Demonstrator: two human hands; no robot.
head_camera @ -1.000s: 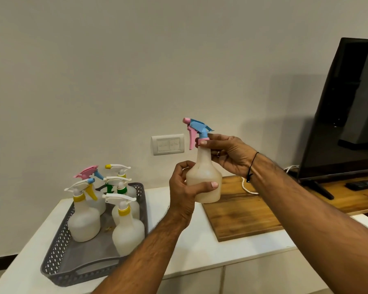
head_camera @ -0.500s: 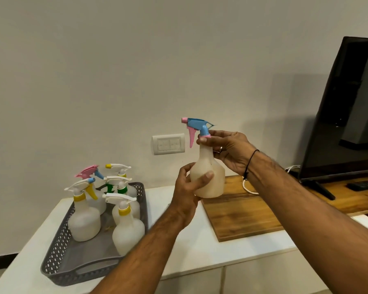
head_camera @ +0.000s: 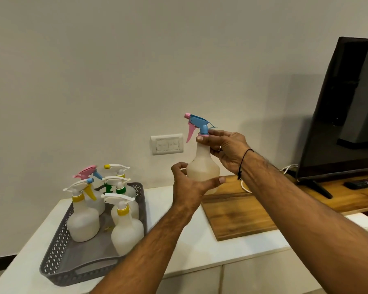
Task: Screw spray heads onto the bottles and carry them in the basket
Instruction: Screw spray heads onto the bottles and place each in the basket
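Bottle, translucent, upright, held in the air above the white counter. Spray head, blue with pink trigger and collar, sits on its neck. Left hand grips the bottle's body; right hand pinches the collar. Basket, grey, on the counter to the left, holds five capped bottles upright.

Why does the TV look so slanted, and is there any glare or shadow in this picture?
Head view: the wide-angle lens bends the edges, so the TV leans inward. Its dark screen shows dim reflections, no harsh glare. Lighting is soft and even; a faint shadow falls on the wall left of the TV. The held bottle and the basket look fairly sharp.
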